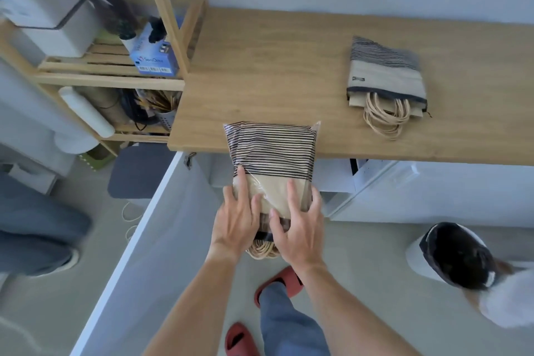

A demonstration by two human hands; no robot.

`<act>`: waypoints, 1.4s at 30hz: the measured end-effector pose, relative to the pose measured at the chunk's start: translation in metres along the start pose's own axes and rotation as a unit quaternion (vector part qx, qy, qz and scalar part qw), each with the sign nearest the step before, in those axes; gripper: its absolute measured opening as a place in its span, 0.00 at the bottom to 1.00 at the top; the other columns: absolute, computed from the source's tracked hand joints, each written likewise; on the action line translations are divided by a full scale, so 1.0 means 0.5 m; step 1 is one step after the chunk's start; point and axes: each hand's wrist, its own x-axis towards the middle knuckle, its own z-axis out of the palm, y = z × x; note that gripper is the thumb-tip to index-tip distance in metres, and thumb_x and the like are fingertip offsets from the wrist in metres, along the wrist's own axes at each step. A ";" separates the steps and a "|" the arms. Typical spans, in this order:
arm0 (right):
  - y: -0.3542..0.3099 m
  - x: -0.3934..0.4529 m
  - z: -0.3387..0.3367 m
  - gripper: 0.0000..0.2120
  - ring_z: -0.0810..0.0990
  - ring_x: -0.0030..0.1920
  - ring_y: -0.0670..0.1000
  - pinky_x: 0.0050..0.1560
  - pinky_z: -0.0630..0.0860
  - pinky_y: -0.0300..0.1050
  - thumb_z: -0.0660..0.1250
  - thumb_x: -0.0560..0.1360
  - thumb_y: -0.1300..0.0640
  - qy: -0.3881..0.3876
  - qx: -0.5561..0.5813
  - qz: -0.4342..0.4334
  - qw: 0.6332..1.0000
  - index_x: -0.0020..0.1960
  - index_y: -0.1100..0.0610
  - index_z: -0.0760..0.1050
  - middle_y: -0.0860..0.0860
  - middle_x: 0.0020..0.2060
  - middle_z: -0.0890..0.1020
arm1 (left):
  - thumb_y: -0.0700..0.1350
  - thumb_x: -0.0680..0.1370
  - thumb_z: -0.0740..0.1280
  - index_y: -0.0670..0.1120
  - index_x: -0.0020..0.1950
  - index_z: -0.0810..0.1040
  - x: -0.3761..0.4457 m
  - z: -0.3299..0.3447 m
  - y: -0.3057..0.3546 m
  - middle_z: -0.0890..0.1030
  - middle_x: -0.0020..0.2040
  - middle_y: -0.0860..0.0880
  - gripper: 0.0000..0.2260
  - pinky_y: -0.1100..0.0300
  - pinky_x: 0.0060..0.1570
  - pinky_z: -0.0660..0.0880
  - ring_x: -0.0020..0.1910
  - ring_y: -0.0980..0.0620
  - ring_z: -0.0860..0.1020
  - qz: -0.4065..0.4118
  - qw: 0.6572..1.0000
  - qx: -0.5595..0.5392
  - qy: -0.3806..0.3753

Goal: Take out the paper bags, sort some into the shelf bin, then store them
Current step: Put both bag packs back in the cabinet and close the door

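Note:
A clear plastic pack of striped tan paper bags [271, 153] lies half over the front edge of the wooden table [274, 66]. My left hand [235, 220] and my right hand [300, 228] both grip its near end, fingers spread over the plastic. Rope handles [261, 251] of the bags hang out under my palms. A second stack of striped paper bags [385, 78] lies flat on the table to the right, its rope handles pointing toward me, out of any wrap.
A wooden shelf unit [161, 9] stands left of the table, holding white boxes, a blue box [154, 58] and a metal cup of sticks. A white panel [138, 234] slants below the table. A person's legs [37, 234] are at left; another person crouches at right [462, 260].

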 end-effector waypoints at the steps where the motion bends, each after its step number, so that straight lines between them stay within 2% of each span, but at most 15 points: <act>1: 0.004 -0.032 0.002 0.33 0.68 0.69 0.61 0.65 0.72 0.55 0.66 0.75 0.43 0.002 0.006 0.002 1.000 0.78 0.50 0.64 0.63 0.73 0.62 | 0.37 0.80 0.40 0.38 0.54 0.72 -0.028 0.005 0.006 0.58 0.75 0.27 0.21 0.54 0.27 0.73 0.42 0.40 0.70 0.003 1.000 0.000 0.001; 4: 0.026 -0.133 0.010 0.34 0.68 0.69 0.61 0.65 0.72 0.54 0.64 0.75 0.41 -0.021 0.014 0.029 0.999 0.78 0.50 0.64 0.63 0.73 0.63 | 0.35 0.81 0.47 0.39 0.56 0.68 -0.121 0.034 0.026 0.60 0.73 0.25 0.12 0.51 0.31 0.74 0.41 0.39 0.70 0.024 0.999 -0.022 -0.021; 7: 0.056 -0.212 0.030 0.33 0.69 0.69 0.62 0.64 0.72 0.56 0.61 0.76 0.39 -0.062 -0.002 0.063 0.996 0.78 0.49 0.63 0.63 0.72 0.65 | 0.33 0.76 0.63 0.36 0.53 0.75 -0.195 0.067 0.042 0.61 0.73 0.26 0.07 0.51 0.31 0.75 0.41 0.39 0.71 0.023 0.994 -0.064 -0.087; 10: 0.077 -0.220 0.060 0.33 0.67 0.71 0.62 0.68 0.70 0.57 0.59 0.77 0.40 -0.091 -0.007 0.066 0.994 0.79 0.50 0.62 0.63 0.73 0.64 | 0.34 0.74 0.69 0.35 0.51 0.78 -0.206 0.105 0.038 0.63 0.73 0.27 0.07 0.53 0.27 0.75 0.41 0.38 0.72 0.009 0.991 -0.075 -0.109; 12: 0.090 -0.181 0.089 0.33 0.66 0.71 0.61 0.68 0.69 0.56 0.59 0.77 0.40 -0.087 -0.013 0.056 0.995 0.79 0.51 0.62 0.63 0.73 0.64 | 0.35 0.77 0.62 0.35 0.53 0.77 -0.180 0.142 0.022 0.63 0.74 0.28 0.07 0.53 0.28 0.76 0.43 0.39 0.73 0.013 0.992 -0.086 -0.095; 16: 0.138 -0.060 0.182 0.33 0.66 0.72 0.61 0.68 0.69 0.56 0.62 0.76 0.40 -0.073 -0.017 0.019 0.997 0.78 0.52 0.64 0.63 0.73 0.64 | 0.45 0.83 0.49 0.44 0.76 0.59 -0.064 0.228 -0.016 0.66 0.73 0.35 0.21 0.49 0.49 0.76 0.52 0.44 0.72 -0.063 0.989 -0.127 -0.046; 18: 0.175 0.024 0.255 0.33 0.68 0.70 0.61 0.66 0.71 0.56 0.61 0.76 0.40 -0.058 -0.026 0.004 0.998 0.77 0.52 0.65 0.63 0.72 0.64 | 0.45 0.85 0.45 0.43 0.73 0.60 0.015 0.300 -0.050 0.67 0.71 0.32 0.18 0.46 0.44 0.77 0.49 0.38 0.77 -0.050 0.993 -0.103 -0.008; 20: 0.219 0.118 0.340 0.32 0.71 0.65 0.62 0.61 0.74 0.56 0.62 0.75 0.40 -0.036 -0.047 -0.012 0.998 0.76 0.53 0.67 0.63 0.71 0.65 | 0.49 0.85 0.47 0.45 0.77 0.55 0.108 0.381 -0.085 0.68 0.69 0.35 0.21 0.43 0.48 0.76 0.50 0.35 0.77 -0.055 0.994 -0.095 -0.014; 23: 0.282 0.242 0.463 0.32 0.73 0.62 0.62 0.57 0.76 0.59 0.61 0.75 0.40 -0.011 -0.079 -0.047 0.996 0.75 0.54 0.67 0.64 0.70 0.66 | 0.52 0.85 0.49 0.50 0.81 0.46 0.234 0.500 -0.139 0.64 0.69 0.38 0.26 0.42 0.52 0.75 0.54 0.37 0.74 -0.047 0.994 -0.095 -0.019; 27: 0.334 0.345 0.579 0.33 0.75 0.59 0.61 0.56 0.76 0.58 0.57 0.75 0.37 -0.006 -0.118 -0.077 0.990 0.76 0.52 0.63 0.61 0.69 0.66 | 0.52 0.84 0.47 0.48 0.81 0.46 0.333 0.609 -0.205 0.59 0.74 0.40 0.26 0.44 0.58 0.75 0.52 0.44 0.68 -0.095 0.984 -0.148 -0.038; 31: 0.355 0.399 0.640 0.34 0.75 0.57 0.61 0.55 0.73 0.56 0.54 0.75 0.35 -0.003 -0.155 -0.089 0.984 0.76 0.51 0.61 0.61 0.66 0.68 | 0.55 0.85 0.48 0.54 0.81 0.44 0.372 0.644 -0.227 0.66 0.65 0.38 0.26 0.47 0.50 0.74 0.52 0.38 0.75 -0.158 0.970 -0.183 -0.029; 35: 0.359 0.409 0.661 0.32 0.75 0.57 0.61 0.55 0.71 0.55 0.55 0.76 0.36 0.002 -0.162 -0.079 0.984 0.75 0.50 0.61 0.61 0.67 0.67 | 0.56 0.84 0.46 0.54 0.81 0.43 0.388 0.666 -0.242 0.65 0.67 0.38 0.26 0.42 0.55 0.75 0.55 0.35 0.76 -0.213 0.950 -0.222 -0.054; 38: 0.359 0.407 0.658 0.34 0.75 0.57 0.64 0.55 0.70 0.56 0.48 0.76 0.31 -0.028 -0.178 -0.048 0.982 0.77 0.47 0.56 0.61 0.71 0.64 | 0.60 0.83 0.44 0.57 0.81 0.42 0.394 0.673 -0.237 0.66 0.69 0.38 0.27 0.43 0.59 0.71 0.60 0.36 0.74 -0.244 0.951 -0.175 -0.069; 40: 0.344 0.393 0.642 0.37 0.73 0.63 0.66 0.62 0.68 0.62 0.42 0.75 0.28 -0.053 -0.181 -0.012 0.982 0.79 0.45 0.50 0.61 0.76 0.58 | 0.63 0.82 0.43 0.56 0.81 0.43 0.385 0.651 -0.230 0.61 0.76 0.39 0.29 0.43 0.65 0.65 0.68 0.36 0.67 -0.255 0.957 -0.118 -0.066; 42: 0.327 0.362 0.603 0.38 0.61 0.75 0.65 0.71 0.56 0.68 0.38 0.75 0.27 -0.088 -0.175 0.030 0.980 0.80 0.44 0.45 0.60 0.80 0.48 | 0.63 0.82 0.42 0.54 0.81 0.46 0.360 0.605 -0.216 0.54 0.80 0.42 0.30 0.42 0.70 0.59 0.75 0.37 0.59 -0.251 0.962 -0.089 -0.052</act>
